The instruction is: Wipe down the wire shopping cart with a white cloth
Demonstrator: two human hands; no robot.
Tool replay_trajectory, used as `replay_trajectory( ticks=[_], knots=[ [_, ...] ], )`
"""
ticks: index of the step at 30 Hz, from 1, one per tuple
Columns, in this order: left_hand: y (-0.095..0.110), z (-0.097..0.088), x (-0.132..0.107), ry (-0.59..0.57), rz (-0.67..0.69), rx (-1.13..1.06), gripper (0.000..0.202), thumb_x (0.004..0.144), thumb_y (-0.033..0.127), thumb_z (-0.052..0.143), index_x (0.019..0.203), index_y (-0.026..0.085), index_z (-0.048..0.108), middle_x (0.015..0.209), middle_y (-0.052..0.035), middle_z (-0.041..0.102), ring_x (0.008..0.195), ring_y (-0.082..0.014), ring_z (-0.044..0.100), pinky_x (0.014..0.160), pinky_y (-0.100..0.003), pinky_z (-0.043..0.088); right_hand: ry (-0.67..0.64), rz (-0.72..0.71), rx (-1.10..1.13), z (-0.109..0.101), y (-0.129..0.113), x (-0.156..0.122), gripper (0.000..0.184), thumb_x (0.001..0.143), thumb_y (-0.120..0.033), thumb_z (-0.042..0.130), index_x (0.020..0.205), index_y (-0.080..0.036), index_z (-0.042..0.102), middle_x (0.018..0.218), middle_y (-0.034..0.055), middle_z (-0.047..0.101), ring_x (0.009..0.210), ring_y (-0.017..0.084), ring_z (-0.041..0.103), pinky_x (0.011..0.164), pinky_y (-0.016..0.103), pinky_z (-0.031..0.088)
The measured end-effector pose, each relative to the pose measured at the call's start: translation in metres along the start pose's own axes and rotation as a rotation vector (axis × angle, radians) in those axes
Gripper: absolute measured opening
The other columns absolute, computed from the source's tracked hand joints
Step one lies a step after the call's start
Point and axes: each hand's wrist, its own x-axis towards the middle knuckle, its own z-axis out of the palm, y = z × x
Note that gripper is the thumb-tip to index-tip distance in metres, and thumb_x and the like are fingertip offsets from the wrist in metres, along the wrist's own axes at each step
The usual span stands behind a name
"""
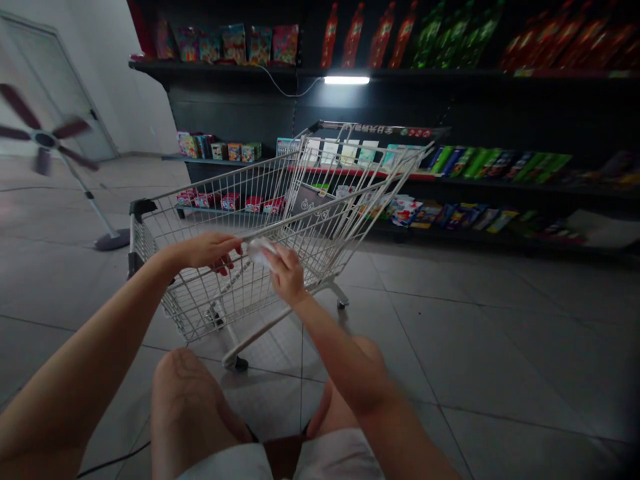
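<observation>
A metal shopping cart [250, 283] with a wire basket stands in front of my knees, its handle bar at the far end by the shelves. My left hand [206, 251] lies over the near top rail of the basket, its fingers bent down over the wires. Just to the right, my right hand [289, 272] is closed on a crumpled white cloth [260, 251], which touches the same rail. Part of the cloth is hidden under the fingers. A grey panel [311, 207] with white markings shows inside the cart, towards its handle end.
Dark shelves [225, 100] behind the cart carry bottles [353, 37], bagged snacks [233, 43] and small boxes [235, 152]. A lit lamp [347, 80] hangs under the upper shelf. On the left a standing fan [44, 140] rises from a round base. Grey tiles [500, 347] cover the floor.
</observation>
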Motion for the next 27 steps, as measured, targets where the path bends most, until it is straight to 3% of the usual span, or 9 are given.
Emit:
replay_trajectory(
  ticks=[3, 6, 10, 13, 15, 19, 22, 24, 27],
  knots=[
    [-0.001, 0.001, 0.002, 0.011, -0.012, 0.002, 0.049, 0.09, 0.053, 0.032, 0.106, 0.013, 0.056, 0.082, -0.0102, 0.068, 0.066, -0.0194, 0.068, 0.059, -0.027, 0.052, 0.105, 0.2, 0.006, 0.023, -0.028, -0.003, 0.05, 0.091, -0.023, 0.036, 0.14, -0.018, 0.043, 0.137, 0.012, 0.04, 0.124, 0.025, 0.042, 0.104, 0.041, 0.041],
    [-0.005, 0.001, 0.004, 0.028, 0.015, 0.047, 0.053, 0.089, 0.056, 0.031, 0.106, 0.013, 0.058, 0.075, -0.009, 0.068, 0.066, -0.0193, 0.067, 0.06, -0.027, 0.051, -0.058, 0.039, -0.007, 0.047, -0.047, -0.029, 0.046, 0.09, -0.024, 0.042, 0.134, -0.025, 0.051, 0.13, 0.0082, 0.048, 0.115, 0.023, 0.048, 0.098, 0.037, 0.047],
    [-0.012, -0.001, 0.004, 0.069, 0.033, 0.139, 0.056, 0.089, 0.059, 0.031, 0.106, 0.015, 0.061, 0.067, -0.0067, 0.068, 0.065, -0.0189, 0.066, 0.059, -0.026, 0.049, -0.278, -0.133, -0.039, 0.033, -0.011, -0.057, 0.045, 0.091, -0.016, 0.043, 0.128, -0.04, 0.055, 0.125, -0.0008, 0.055, 0.096, 0.015, 0.054, 0.09, 0.03, 0.049],
    [-0.012, -0.001, 0.004, 0.063, 0.018, 0.119, 0.055, 0.09, 0.058, 0.03, 0.107, 0.015, 0.06, 0.067, -0.0061, 0.068, 0.064, -0.0186, 0.066, 0.058, -0.026, 0.049, -0.278, 0.032, -0.069, 0.006, 0.029, -0.059, 0.045, 0.092, -0.015, 0.039, 0.13, -0.034, 0.054, 0.128, 0.0026, 0.053, 0.1, 0.015, 0.054, 0.095, 0.031, 0.048],
    [-0.009, -0.001, 0.004, 0.056, 0.012, 0.108, 0.053, 0.09, 0.056, 0.03, 0.106, 0.015, 0.059, 0.065, -0.0054, 0.067, 0.064, -0.018, 0.066, 0.058, -0.026, 0.048, -0.205, 0.188, -0.06, 0.004, 0.031, -0.058, 0.044, 0.091, -0.017, 0.039, 0.131, -0.025, 0.054, 0.13, 0.0076, 0.049, 0.11, 0.019, 0.051, 0.1, 0.034, 0.045],
    [-0.002, 0.004, 0.007, 0.059, 0.033, 0.136, 0.052, 0.091, 0.055, 0.028, 0.105, 0.016, 0.059, 0.063, -0.0044, 0.066, 0.061, -0.0168, 0.065, 0.057, -0.025, 0.047, -0.006, 0.461, 0.034, 0.045, -0.032, -0.066, 0.062, 0.084, -0.016, 0.038, 0.146, -0.013, 0.031, 0.138, 0.0175, 0.035, 0.128, 0.027, 0.037, 0.106, 0.045, 0.039],
    [0.0, 0.007, 0.01, 0.068, 0.048, 0.143, 0.053, 0.091, 0.056, 0.027, 0.105, 0.015, 0.059, 0.064, -0.0053, 0.067, 0.062, -0.0175, 0.065, 0.058, -0.026, 0.047, -0.056, 0.412, 0.059, 0.071, -0.069, -0.077, 0.064, 0.083, -0.018, 0.042, 0.146, -0.014, 0.03, 0.137, 0.0179, 0.035, 0.129, 0.028, 0.036, 0.105, 0.045, 0.041],
    [-0.001, 0.008, 0.011, 0.069, 0.051, 0.143, 0.053, 0.091, 0.056, 0.028, 0.104, 0.016, 0.059, 0.065, -0.0057, 0.067, 0.062, -0.0177, 0.065, 0.058, -0.027, 0.047, -0.151, 0.284, 0.058, 0.07, -0.056, -0.086, 0.054, 0.083, -0.02, 0.046, 0.137, -0.021, 0.046, 0.13, 0.0133, 0.045, 0.121, 0.025, 0.044, 0.101, 0.04, 0.044],
    [-0.002, 0.008, 0.011, 0.061, 0.037, 0.128, 0.052, 0.091, 0.056, 0.028, 0.105, 0.016, 0.058, 0.067, -0.0055, 0.068, 0.063, -0.0174, 0.065, 0.058, -0.026, 0.048, -0.183, 0.258, 0.036, 0.045, 0.01, -0.1, 0.039, 0.082, -0.019, 0.047, 0.118, -0.026, 0.063, 0.121, 0.0077, 0.054, 0.107, 0.02, 0.052, 0.096, 0.035, 0.046]
  ],
)
